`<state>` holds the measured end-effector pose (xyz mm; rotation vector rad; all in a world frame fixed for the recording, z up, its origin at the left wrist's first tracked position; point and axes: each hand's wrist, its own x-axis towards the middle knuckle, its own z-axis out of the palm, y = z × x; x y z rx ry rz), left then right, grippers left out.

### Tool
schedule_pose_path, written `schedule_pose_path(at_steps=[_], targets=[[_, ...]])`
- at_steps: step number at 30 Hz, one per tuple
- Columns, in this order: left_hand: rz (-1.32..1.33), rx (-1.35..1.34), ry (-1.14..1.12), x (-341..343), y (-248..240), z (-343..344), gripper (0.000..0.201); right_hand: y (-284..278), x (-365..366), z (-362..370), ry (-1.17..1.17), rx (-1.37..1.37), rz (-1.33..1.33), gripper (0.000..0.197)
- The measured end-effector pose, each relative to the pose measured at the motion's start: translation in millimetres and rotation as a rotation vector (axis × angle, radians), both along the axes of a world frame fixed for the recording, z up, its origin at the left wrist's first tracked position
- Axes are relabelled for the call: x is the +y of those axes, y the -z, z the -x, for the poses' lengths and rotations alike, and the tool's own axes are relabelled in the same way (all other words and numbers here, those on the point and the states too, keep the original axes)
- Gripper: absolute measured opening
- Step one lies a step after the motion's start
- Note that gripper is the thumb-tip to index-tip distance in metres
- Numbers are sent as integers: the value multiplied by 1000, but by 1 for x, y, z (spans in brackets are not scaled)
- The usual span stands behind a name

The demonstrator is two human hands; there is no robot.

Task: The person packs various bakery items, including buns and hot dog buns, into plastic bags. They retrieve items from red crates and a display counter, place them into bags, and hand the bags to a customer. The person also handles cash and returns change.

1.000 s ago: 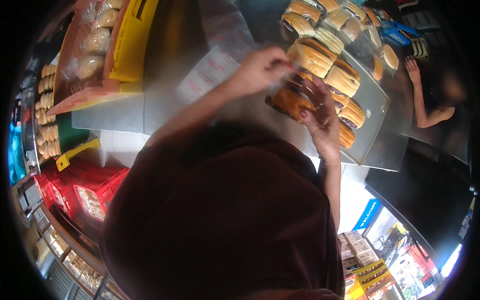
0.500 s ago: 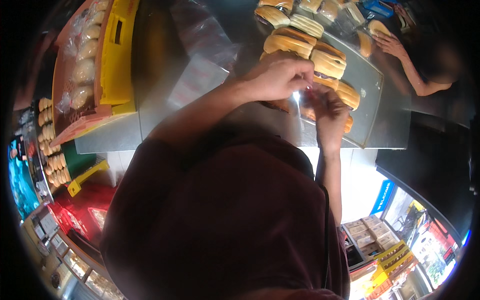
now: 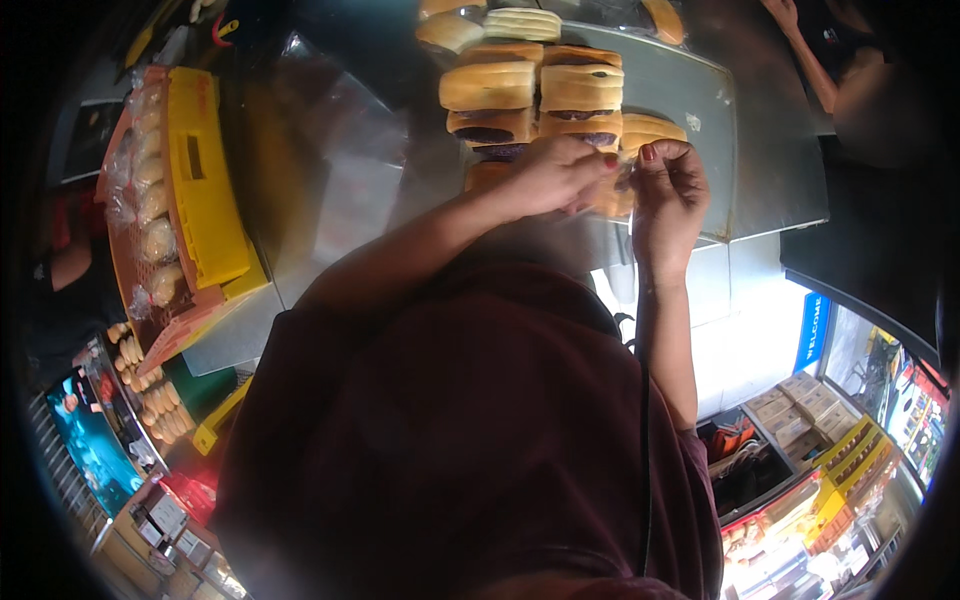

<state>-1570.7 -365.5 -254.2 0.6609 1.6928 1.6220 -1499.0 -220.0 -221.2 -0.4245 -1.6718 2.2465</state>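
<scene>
My left hand (image 3: 560,178) and my right hand (image 3: 668,205) are raised side by side over the near end of a group of filled bread rolls (image 3: 580,90). The fingertips of both are pinched, with a small gap between the hands. What they pinch is too thin and blurred to make out. The rolls are golden with a dark filling and sit in rows on a metal tray (image 3: 705,110). My left hand hides some of the nearest rolls. Left of them, flat see-through plastic bags (image 3: 355,200) lie on the metal table (image 3: 275,120).
A yellow and orange crate (image 3: 205,180) with round bagged buns (image 3: 150,205) stands at the table's left. Another person's arm (image 3: 812,70) shows at the far right, and one more arm (image 3: 70,258) at the far left. Stacked boxes (image 3: 795,410) are at the lower right.
The view has turned, so the crate and rolls sit differently. My hands have drawn slightly apart, and the shiny glint between them is gone. The other person's hand has left the bread at the right.
</scene>
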Motion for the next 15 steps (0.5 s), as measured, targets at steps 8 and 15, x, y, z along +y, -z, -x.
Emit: schedule_pose_path(at_steps=[8,15], targets=[[-599,-577,326,4,-16,2,34,21,5,-34,-236,-74,256,5],[-338,-265,379,-7,-21,13,13,34,33,-61,-319,78,706,8]])
